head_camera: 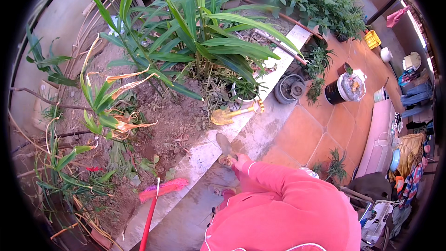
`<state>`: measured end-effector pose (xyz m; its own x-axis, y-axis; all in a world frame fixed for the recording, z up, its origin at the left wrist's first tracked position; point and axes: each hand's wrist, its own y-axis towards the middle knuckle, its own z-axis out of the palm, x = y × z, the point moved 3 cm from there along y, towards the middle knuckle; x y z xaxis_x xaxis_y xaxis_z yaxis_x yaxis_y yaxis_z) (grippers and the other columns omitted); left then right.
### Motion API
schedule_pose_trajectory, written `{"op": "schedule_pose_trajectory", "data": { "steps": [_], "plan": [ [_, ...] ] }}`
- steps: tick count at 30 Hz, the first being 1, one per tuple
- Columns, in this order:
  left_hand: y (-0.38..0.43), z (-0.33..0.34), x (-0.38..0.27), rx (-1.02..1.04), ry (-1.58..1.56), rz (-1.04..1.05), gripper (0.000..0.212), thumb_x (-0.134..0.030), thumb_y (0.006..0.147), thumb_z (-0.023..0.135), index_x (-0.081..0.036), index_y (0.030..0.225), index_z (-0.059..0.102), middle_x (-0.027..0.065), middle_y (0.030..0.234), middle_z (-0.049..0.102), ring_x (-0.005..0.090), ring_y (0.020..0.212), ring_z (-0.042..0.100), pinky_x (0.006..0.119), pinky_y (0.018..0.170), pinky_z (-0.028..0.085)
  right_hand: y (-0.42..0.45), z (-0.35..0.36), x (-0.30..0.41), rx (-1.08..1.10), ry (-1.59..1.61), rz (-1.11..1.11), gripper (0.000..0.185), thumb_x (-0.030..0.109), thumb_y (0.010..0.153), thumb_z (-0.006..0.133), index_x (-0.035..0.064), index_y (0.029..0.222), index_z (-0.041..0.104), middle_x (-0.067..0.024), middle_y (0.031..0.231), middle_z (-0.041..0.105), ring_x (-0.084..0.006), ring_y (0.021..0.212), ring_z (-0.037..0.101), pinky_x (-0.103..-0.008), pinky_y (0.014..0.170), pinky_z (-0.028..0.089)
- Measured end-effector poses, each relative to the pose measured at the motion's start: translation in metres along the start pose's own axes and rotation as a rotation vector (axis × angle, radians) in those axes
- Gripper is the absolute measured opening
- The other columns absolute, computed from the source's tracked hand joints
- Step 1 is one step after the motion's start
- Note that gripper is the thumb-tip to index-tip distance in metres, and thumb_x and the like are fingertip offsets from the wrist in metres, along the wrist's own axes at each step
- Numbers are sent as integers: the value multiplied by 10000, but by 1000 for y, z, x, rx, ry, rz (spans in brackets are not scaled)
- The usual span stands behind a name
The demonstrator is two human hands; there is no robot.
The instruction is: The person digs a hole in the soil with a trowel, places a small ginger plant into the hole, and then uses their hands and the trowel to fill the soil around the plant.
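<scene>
My right hand (241, 162) grips a hand trowel, its soil-smeared blade (224, 143) pointing up and left over the pale concrete ledge (205, 144). The handle is mostly hidden by my fingers. Just beyond lies a yellow hand shovel (223, 115), its blade at the soil's edge and its grip resting on the ledge. Left of the ledge is the brown soil bed (153, 139). My left hand is out of view. Below the trowel, one sandalled foot (217, 190) shows beside my pink jacket.
A broom (150, 212) with pink bristles leans at the ledge. Tall leafy plants (198, 35) rise from the bed near a white pot (240, 92). A grey bucket (290, 89) and a black bucket (334, 92) stand at right. A pink sofa (374, 139) borders the tiles.
</scene>
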<state>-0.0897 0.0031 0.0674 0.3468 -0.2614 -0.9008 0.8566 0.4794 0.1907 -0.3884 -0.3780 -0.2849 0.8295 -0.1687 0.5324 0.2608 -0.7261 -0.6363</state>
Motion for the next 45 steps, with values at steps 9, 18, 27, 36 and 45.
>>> {"op": "schedule_pose_trajectory", "data": {
  "steps": [9,18,27,36,45],
  "plan": [
    [-11,28,0,17,55,56,382,-242,812,515,-168,514,288,-27,477,240,127,434,306,289,468,296,-10,-26,-2,62,30,-127,395,346,752,601,64,1025,565,-205,866,607,-334,841,587,-391,729,461],
    [-1,29,7,86,72,86,338,-244,817,509,-155,543,332,-22,478,269,134,424,323,297,462,315,136,-61,-11,-193,-498,-203,360,155,708,560,170,1068,569,-92,1182,464,-257,1137,409,-399,873,390],
    [18,18,13,2,178,113,439,-294,890,381,-182,488,243,-39,415,226,103,368,281,240,422,301,201,-49,-15,-306,-683,-316,400,123,774,450,152,1172,468,-75,1103,502,-233,1064,456,-407,857,359],
    [3,40,11,-58,213,129,427,-288,884,402,-180,500,249,-39,439,222,105,384,286,245,430,287,147,-18,-20,-299,-386,-339,413,139,748,510,170,1159,486,-90,971,551,-269,942,527,-396,795,414],
    [-7,54,9,-40,209,158,319,-240,823,507,-134,562,358,-18,495,273,121,419,301,296,465,322,74,45,20,88,389,71,369,243,767,619,33,1055,527,-175,835,606,-292,770,592,-364,705,457]
  ]
}}
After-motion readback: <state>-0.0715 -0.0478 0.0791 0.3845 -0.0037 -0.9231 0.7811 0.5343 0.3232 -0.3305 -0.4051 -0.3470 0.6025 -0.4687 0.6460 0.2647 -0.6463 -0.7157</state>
